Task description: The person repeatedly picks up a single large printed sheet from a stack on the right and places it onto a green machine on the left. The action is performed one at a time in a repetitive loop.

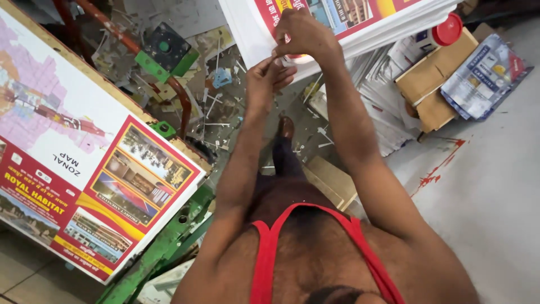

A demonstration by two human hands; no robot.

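Both hands meet at the near edge of a stack of printed sheets [360,25], red and yellow with photo panels. The right hand [304,34] pinches the top sheet's edge; the left hand [267,79] closes its fingers just below. A matching poster stack [84,169] lies left; a red-capped jar [444,31] and a blue-white packet [484,73] sit right.

A thick stack of printed sheets [360,22] lies flat at the top of the view, white along its edges, its top sheet red and yellow with building photographs. Its near corner sits pinched between both hands' fingers [281,65].
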